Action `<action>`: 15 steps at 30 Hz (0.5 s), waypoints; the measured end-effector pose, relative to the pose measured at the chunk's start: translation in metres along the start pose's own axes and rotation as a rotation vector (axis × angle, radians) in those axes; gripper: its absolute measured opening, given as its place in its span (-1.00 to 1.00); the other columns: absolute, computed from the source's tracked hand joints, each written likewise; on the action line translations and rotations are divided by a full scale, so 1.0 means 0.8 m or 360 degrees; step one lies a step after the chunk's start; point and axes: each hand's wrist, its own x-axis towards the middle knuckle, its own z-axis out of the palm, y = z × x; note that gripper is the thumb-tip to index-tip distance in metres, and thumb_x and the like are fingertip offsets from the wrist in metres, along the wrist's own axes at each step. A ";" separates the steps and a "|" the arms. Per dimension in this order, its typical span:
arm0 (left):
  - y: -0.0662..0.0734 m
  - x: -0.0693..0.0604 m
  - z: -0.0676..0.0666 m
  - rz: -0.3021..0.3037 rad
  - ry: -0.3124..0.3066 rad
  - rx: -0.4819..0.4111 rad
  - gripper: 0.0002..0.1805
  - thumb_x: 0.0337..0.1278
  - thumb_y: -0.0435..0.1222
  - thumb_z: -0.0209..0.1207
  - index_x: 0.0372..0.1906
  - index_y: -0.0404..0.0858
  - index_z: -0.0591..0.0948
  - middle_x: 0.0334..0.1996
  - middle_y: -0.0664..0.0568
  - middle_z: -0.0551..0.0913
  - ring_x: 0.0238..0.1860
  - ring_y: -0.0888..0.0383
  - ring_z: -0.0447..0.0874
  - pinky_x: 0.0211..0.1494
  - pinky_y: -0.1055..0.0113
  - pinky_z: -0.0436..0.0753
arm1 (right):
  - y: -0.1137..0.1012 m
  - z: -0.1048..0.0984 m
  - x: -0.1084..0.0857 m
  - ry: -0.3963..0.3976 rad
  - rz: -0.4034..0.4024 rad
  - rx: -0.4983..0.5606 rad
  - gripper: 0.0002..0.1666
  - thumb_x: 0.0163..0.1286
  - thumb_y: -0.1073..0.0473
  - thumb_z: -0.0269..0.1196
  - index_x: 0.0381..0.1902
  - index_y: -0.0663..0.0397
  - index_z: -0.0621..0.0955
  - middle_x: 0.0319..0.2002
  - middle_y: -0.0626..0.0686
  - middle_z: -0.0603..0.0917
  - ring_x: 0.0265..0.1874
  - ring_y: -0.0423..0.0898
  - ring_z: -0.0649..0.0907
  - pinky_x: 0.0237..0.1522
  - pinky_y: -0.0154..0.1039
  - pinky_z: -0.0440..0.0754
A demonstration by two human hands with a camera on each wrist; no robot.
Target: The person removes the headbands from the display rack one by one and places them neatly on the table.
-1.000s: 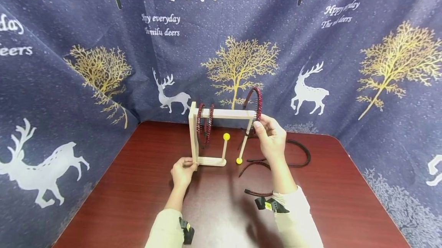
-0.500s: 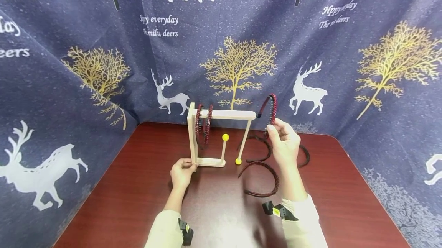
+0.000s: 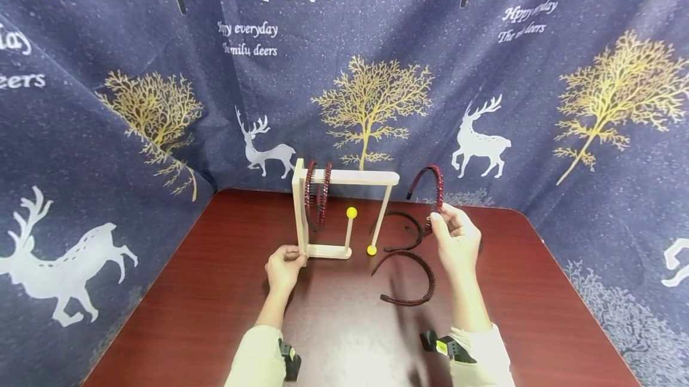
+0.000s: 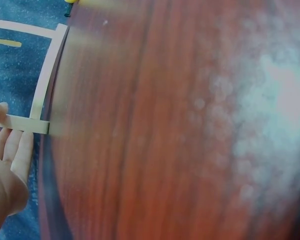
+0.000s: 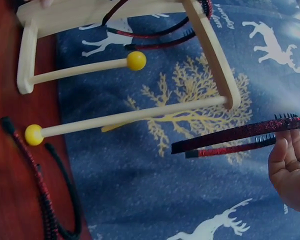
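A pale wooden rack [image 3: 357,177] with yellow balls on its two rods stands on the table. Two dark-red toothed headbands [image 3: 326,186] hang over its top bar near the upright. My left hand [image 3: 283,269] pinches the foot of the upright; in the left wrist view its fingers lie around the wooden piece [image 4: 27,123]. To the right of the rack, apart from it, my right hand [image 3: 457,240] holds a sparkly red headband [image 3: 439,186] by one side, arch upward. In the right wrist view the headband's two ends [image 5: 190,145] point toward the rack.
On the red-brown table [image 3: 215,315], a toothed headband [image 3: 430,282] lies right of the rack. Behind it lie darker headbands [image 3: 417,234], partly overlapping and partly hidden by the right hand. A blue deer-print cloth [image 3: 344,106] hangs behind the table.
My right hand has moved the headband from around the free end of the top bar to the right and lower, clear of the rack. The left hand stays on the rack's foot.
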 end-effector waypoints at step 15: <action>0.008 0.001 0.001 -0.0081 -0.0037 0.0072 -0.77 -0.25 -0.34 0.42 -0.38 -0.19 0.63 -0.51 0.08 0.70 -0.45 0.11 0.63 0.00 0.09 0.32 | 0.018 -0.032 -0.016 0.0023 0.0147 -0.0109 -0.75 0.19 0.56 0.12 -0.14 0.63 0.49 -0.55 -0.07 0.60 -0.58 -0.34 0.55 -0.56 -0.50 0.47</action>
